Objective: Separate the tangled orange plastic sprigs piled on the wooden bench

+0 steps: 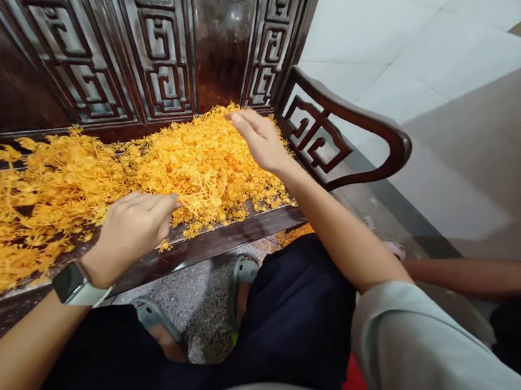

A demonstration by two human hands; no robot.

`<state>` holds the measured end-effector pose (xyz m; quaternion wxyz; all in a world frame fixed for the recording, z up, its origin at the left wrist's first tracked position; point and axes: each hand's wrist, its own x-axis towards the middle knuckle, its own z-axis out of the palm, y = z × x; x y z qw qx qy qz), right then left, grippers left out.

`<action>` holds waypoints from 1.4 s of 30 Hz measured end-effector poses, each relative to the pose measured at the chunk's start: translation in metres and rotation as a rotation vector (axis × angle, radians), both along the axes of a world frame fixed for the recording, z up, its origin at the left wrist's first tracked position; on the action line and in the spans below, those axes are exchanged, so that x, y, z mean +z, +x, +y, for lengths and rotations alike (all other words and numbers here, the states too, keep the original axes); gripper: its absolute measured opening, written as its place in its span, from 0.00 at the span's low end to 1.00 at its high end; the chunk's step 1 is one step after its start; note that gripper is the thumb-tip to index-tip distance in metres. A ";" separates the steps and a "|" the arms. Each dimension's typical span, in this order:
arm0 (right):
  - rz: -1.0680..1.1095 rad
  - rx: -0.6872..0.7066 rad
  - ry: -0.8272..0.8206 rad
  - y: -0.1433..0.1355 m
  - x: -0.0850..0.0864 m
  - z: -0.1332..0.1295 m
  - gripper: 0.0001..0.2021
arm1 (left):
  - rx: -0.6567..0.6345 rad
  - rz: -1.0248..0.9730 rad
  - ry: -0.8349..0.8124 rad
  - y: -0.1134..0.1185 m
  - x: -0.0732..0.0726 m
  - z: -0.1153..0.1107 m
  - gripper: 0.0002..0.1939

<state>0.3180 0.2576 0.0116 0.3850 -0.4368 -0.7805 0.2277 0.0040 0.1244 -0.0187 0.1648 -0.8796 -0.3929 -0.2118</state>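
Note:
My left hand (134, 226), wearing a watch on its wrist, is low over the front of the bench. Its fingers are closed at the near edge of the yellow-orange plastic flower pieces. A lighter branching yellow plastic sprig (205, 189) extends from beside its fingertips, apparently held in them. Over the right part of the heap of small flower pieces (217, 149) is my right hand (260, 137). Thumb and fingertips come together there; whatever may be between them is hidden.
Longer, tangled yellow sprigs (64, 181) cover the bench's left side. A carved dark wooden backrest (162, 55) rises behind, and a curved armrest (377, 142) closes the right end. More orange pieces (289, 237) lie below the seat. Another person's forearm (484, 275) shows at right.

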 end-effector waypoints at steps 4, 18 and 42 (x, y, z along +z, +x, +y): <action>0.136 0.459 -0.212 -0.040 0.007 -0.039 0.32 | 0.002 -0.095 -0.072 0.019 -0.001 0.009 0.15; 0.387 0.034 -0.412 -0.026 0.006 -0.037 0.36 | -0.020 -0.297 -0.405 0.021 0.009 0.000 0.15; 0.006 0.145 -0.201 0.012 -0.004 -0.048 0.42 | 0.100 -0.388 -0.503 0.031 -0.003 -0.015 0.19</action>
